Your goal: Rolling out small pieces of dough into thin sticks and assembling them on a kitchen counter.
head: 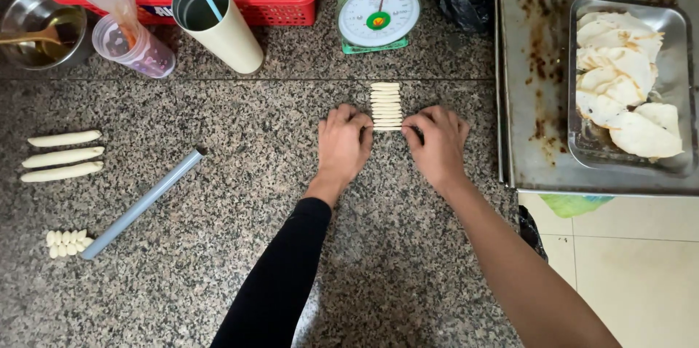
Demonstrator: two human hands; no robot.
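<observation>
Head view looks straight down on a speckled granite counter, and the row of small dough pieces near its middle is the thing to steer by. The left hand, on a black-sleeved arm, rests just left of the row's near end, fingers curled down, tips touching the nearest pieces. The right hand mirrors it just right of the row, its fingertips pinching at the same end. Neither hand has a piece lifted; both press lightly at the stack rather than clutch it.

Well to the left of the row lie three long dough ropes, uncut, and nearer the counter's front edge a small cluster of cut bits beside a grey tube. Just beyond the row stands a green dial scale; left of that a cream cup with a blue straw. Far right of the row a metal tray holds flattened white rounds.

I'd judge the work about midway: one rope cut and lined up, some rounds already flattened, three ropes untouched.
</observation>
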